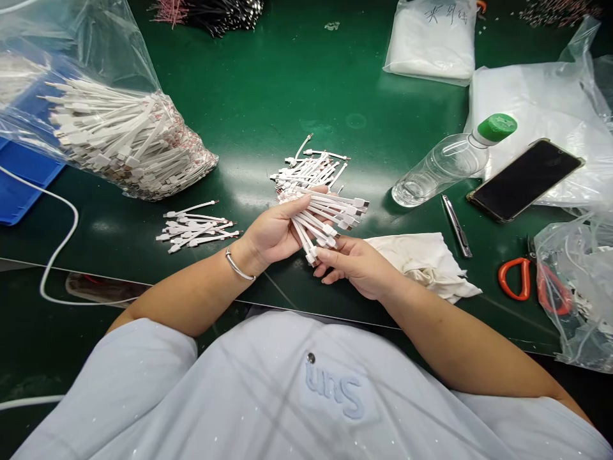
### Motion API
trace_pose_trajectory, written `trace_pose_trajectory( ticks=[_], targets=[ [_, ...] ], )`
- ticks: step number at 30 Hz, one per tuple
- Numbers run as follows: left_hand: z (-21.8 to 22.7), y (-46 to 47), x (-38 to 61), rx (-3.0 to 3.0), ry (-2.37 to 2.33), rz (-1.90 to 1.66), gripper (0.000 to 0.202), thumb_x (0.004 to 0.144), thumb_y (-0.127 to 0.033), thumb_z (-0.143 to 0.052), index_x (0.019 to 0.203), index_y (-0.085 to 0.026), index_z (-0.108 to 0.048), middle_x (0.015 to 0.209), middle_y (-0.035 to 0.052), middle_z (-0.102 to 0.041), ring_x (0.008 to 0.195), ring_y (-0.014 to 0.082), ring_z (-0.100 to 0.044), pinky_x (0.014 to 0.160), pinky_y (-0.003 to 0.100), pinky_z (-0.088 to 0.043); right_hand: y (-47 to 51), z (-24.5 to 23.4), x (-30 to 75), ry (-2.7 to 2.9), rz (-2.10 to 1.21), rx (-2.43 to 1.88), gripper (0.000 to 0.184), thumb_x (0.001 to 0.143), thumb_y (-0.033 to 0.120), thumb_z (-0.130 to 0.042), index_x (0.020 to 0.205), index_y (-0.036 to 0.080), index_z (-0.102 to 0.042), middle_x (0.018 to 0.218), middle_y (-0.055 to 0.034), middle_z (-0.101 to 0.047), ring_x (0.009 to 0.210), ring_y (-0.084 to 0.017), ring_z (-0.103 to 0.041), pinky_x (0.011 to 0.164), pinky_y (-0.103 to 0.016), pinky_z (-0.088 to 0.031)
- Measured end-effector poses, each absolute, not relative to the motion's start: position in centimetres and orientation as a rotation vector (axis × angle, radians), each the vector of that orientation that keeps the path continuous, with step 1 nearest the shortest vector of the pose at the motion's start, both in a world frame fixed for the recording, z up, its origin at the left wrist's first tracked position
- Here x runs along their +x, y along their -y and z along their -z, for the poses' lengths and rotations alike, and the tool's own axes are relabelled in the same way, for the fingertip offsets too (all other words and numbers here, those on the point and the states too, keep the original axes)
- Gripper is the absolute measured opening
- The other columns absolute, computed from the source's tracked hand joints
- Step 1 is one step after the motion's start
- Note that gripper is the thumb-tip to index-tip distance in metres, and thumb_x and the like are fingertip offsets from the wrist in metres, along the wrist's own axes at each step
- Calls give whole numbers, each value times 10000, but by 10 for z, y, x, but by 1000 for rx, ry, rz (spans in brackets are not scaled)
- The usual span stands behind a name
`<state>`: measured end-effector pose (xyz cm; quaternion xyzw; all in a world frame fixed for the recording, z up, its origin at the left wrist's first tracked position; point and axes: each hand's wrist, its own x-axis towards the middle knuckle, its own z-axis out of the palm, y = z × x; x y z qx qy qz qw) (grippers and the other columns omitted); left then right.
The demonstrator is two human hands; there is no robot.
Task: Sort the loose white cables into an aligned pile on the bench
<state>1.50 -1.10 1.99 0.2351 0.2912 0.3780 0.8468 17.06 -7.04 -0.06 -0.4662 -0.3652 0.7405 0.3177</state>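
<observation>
A fanned bunch of short white USB cables (pixel 330 214) lies in my left hand (pixel 282 230), with the thumb closed over it and the plugs pointing right. My right hand (pixel 352 262) pinches at the plug ends on the near side of the bunch. Just beyond my hands is a loose pile of similar white cables (pixel 311 169) on the green table. A smaller group of cables (pixel 196 227) rests left of my left wrist. Behind it, a clear plastic bag (pixel 138 140) is filled with many more.
Right of my hands are a white cloth (pixel 421 259), a clear bottle with a green cap (pixel 440 163), a cutter knife (pixel 456 223), a phone (pixel 527 179) and orange-handled scissors (pixel 514 279). Plastic bags (pixel 431 45) lie behind. A blue tray (pixel 23 182) sits at left.
</observation>
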Motion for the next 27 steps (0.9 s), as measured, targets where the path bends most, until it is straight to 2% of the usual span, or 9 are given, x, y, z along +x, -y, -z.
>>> trace_pose_trajectory(
  ticks=[3, 10, 14, 16, 22, 27],
  targets=[
    [-20, 11, 15, 497, -605, -780, 270, 927, -206, -457, 1113, -128, -636, 990, 97, -722, 934, 216, -694, 997, 424, -462, 72, 0, 168, 960, -2002, -1229, 342, 635, 405, -828, 808, 155, -669, 755, -27, -699, 606, -104, -643, 512, -190, -513],
    [-19, 11, 15, 501, -603, -800, 239, 931, -196, -449, 1044, -125, -648, 970, 90, -723, 898, 201, -699, 972, 406, -479, 73, 1, 167, 943, -1852, -1226, 363, 640, 450, -820, 781, 155, -661, 689, -1, -679, 585, -84, -627, 519, -174, -518],
    [-18, 11, 16, 489, -573, -790, 261, 927, -202, -465, 1108, -131, -639, 968, 82, -726, 899, 203, -701, 977, 418, -479, 73, 0, 166, 870, -2006, -1185, 443, 581, 467, -853, 828, 148, -671, 755, -12, -699, 612, -102, -663, 506, -178, -533],
    [-17, 12, 17, 485, -551, -780, 286, 923, -209, -475, 1153, -134, -628, 983, 85, -726, 925, 212, -699, 990, 424, -471, 74, 0, 163, 887, -2112, -1153, 443, 583, 469, -854, 792, 124, -670, 755, -35, -711, 593, -104, -670, 497, -172, -530],
    [-15, 14, 20, 475, -541, -749, 303, 917, -218, -489, 1175, -131, -623, 1034, 101, -722, 1003, 236, -688, 1016, 432, -453, 79, 5, 153, 984, -2095, -1173, 464, 575, 498, -846, 609, 119, -581, 526, -5, -634, 407, -73, -575, 362, -139, -418],
    [-14, 13, 20, 457, -563, -754, 281, 920, -211, -486, 1147, -134, -633, 1024, 90, -726, 1021, 229, -683, 1018, 416, -457, 82, 7, 151, 991, -2001, -1181, 416, 579, 429, -862, 636, 123, -586, 547, 13, -630, 425, -63, -571, 375, -137, -416]
  ],
)
